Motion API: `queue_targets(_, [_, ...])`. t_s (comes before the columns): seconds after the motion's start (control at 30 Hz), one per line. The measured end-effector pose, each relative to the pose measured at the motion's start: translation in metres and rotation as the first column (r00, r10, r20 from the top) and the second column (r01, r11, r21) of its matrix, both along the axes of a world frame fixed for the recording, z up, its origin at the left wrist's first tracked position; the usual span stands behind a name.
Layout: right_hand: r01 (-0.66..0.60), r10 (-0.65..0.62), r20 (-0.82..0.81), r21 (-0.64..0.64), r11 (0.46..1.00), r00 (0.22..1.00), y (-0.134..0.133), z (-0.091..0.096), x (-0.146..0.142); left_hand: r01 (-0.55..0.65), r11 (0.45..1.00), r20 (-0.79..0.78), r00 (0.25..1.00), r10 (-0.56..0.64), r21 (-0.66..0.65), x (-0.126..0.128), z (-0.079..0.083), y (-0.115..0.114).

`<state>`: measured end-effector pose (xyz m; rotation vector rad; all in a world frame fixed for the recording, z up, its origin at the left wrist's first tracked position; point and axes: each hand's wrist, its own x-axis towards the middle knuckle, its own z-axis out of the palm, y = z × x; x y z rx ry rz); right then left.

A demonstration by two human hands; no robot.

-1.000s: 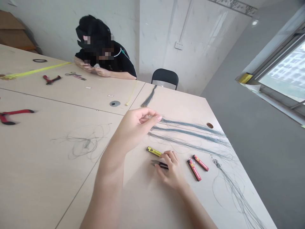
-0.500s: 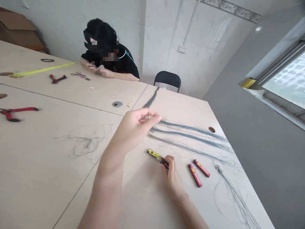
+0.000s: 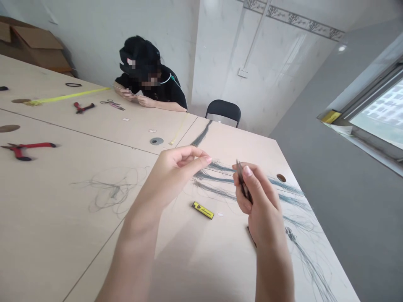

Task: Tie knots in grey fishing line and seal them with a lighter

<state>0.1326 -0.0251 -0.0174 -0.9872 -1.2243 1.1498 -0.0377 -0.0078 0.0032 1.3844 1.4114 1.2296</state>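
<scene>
- Pale walling [image 3: 176, 25] rises behind our worktop [image 3: 201, 264].
- Red-handled pliers [image 3: 23, 150] lie left of a loose tangle [image 3: 115, 191], well away from the right edge.
- Our left hand [image 3: 179, 167] pinches thumb to forefinger; whether a strand sits between, we cannot tell.
- Between our hands lies a yellow case [image 3: 202, 210].
- Our right hand [image 3: 264, 205] grips dark snips [image 3: 242, 178], blades upward.
- Beyond it, blue-grey bundles [image 3: 217, 178] stretch toward the worktop's right edge.

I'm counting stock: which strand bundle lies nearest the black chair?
The far bundle behind the left hand; it alone slants toward the chair, while the other bundles stretch rightward.
</scene>
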Motion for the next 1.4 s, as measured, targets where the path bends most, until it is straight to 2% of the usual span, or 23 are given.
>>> queue_targets(0.1, [-0.125,0.126,-0.001,-0.096,0.987,0.992,0.002,-0.004,0.007,0.035,0.999,0.045,0.998,-0.035,-0.008,0.007,0.0,0.001])
queue_targets(0.3, [-0.202,0.199,-0.035,-0.173,0.964,0.979,0.01,-0.005,0.008,0.043,0.998,0.093,0.995,-0.04,-0.034,0.014,-0.002,0.005])
queue_targets(0.43, [-0.223,0.221,-0.034,-0.175,0.959,0.975,0.011,-0.006,0.009,0.036,0.999,0.108,0.994,-0.032,-0.037,0.013,-0.001,0.006])
queue_targets(0.57, [-0.229,0.23,-0.016,-0.174,0.958,0.973,0.01,-0.008,0.009,0.053,0.998,0.112,0.992,-0.049,-0.034,0.014,0.0,0.007])
queue_targets(0.77, [-0.169,0.174,0.011,-0.188,0.967,0.985,0.008,-0.005,0.007,0.051,0.998,0.113,0.993,-0.046,-0.039,0.015,-0.001,0.006])
queue_targets(1.4, [-0.183,0.192,0.023,-0.205,0.962,0.981,0.007,-0.004,0.007,0.068,0.997,0.091,0.994,-0.065,-0.029,0.012,0.0,0.005])
